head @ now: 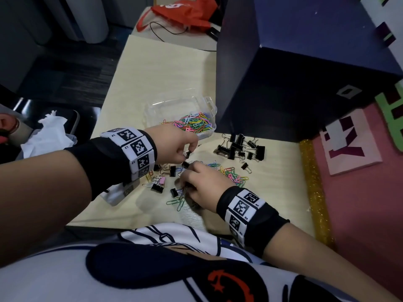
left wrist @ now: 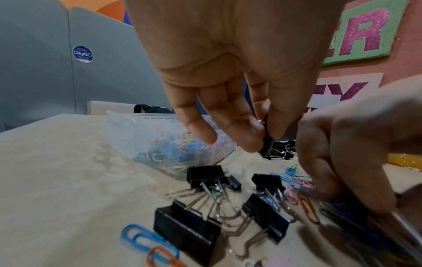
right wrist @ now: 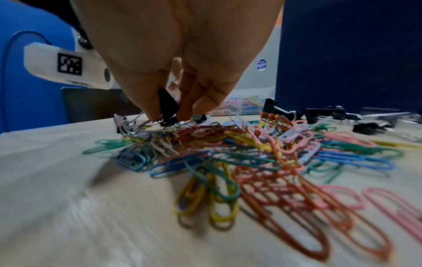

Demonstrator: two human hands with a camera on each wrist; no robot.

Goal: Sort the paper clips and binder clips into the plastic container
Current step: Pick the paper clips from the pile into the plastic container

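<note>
Left hand (head: 174, 142) grip: fingertips pinched on a small black binder clip (head: 188, 154), mid-frame, just below the plastic container (head: 209, 129) of coloured paper clips (head: 194, 123). Right hand (head: 202, 182) pinches a bundle of paper clips (head: 182, 196) on the desk (head: 163, 68).

Left wrist view: pinch on the clip is shallow; my guess is it could slip.

Right wrist view: loose pile (right wrist: 262, 162) at centre is interlocked; lifting may drag extras, binder clips included.

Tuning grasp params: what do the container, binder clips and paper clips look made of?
Container: clear glossy plastic, contents show through.
Binder clips: probably black painted metal, bare silvery wire handles.
Paper clips: wire in coloured coating, likely vinyl; matte pastel and bright hues.
</note>
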